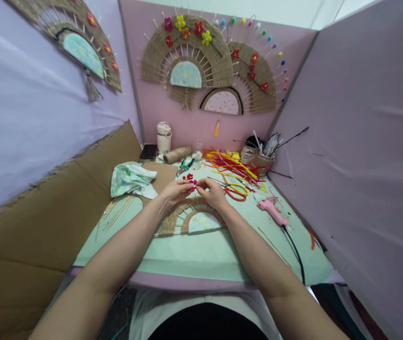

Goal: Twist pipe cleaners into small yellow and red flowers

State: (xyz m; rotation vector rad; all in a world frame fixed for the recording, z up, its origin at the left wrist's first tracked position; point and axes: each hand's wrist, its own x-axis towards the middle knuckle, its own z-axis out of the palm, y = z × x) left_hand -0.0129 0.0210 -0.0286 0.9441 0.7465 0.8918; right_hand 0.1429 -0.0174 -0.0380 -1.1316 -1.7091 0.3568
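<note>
Left hand (177, 190) pinches small fuzzy magenta flower-like piece (192, 189); right hand (211, 191) at its edge, grip unclear; slack pinch could drop it.

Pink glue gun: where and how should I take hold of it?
Probably by the handle, the end with the black cord, from the near right: the glue gun lies with that end angled toward the near right and its head pointing away left.
</note>
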